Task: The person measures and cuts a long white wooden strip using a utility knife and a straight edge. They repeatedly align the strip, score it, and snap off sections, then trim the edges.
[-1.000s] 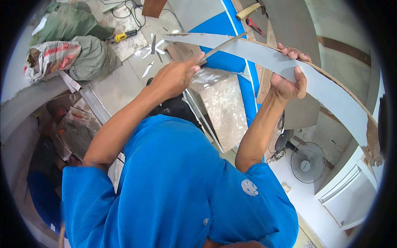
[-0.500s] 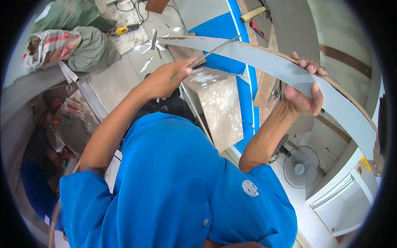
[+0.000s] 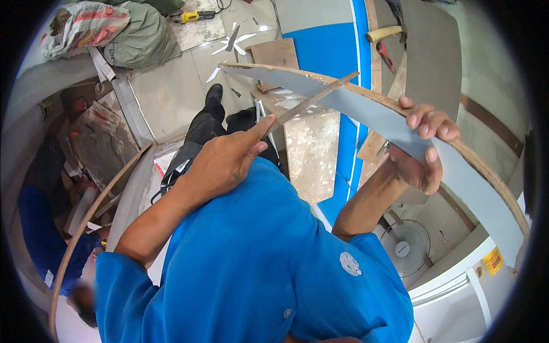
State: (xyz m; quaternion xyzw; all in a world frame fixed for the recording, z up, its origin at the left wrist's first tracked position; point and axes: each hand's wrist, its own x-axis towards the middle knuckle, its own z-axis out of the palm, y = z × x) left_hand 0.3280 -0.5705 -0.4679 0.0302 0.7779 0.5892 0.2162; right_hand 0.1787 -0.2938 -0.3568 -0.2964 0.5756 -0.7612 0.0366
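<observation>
My left hand [image 3: 223, 163] is closed round the near end of a long flat metal file [image 3: 311, 103], index finger stretched along it. The file slants up to the right and crosses the upper edge of a long curved panel [image 3: 377, 111] with a pale grey face and a rough brown edge. My right hand [image 3: 423, 140] clamps that panel, fingers over the brown edge and thumb on the grey face. The panel's far end narrows above a wooden box [image 3: 311, 154] with white-stained sides.
A hammer [image 3: 384, 33] and a red cutter [image 3: 385, 57] lie at upper right. A fan [image 3: 406, 246] stands at right. Sacks [image 3: 143, 40] and a yellow power tool [image 3: 194, 16] sit at upper left. A curved strip [image 3: 86, 223] leans left, near another person in dark blue [image 3: 43, 228].
The view has shifted. My left hand has come closer to my body, and the file now shows its broad face across the panel's edge. My right hand keeps its hold.
</observation>
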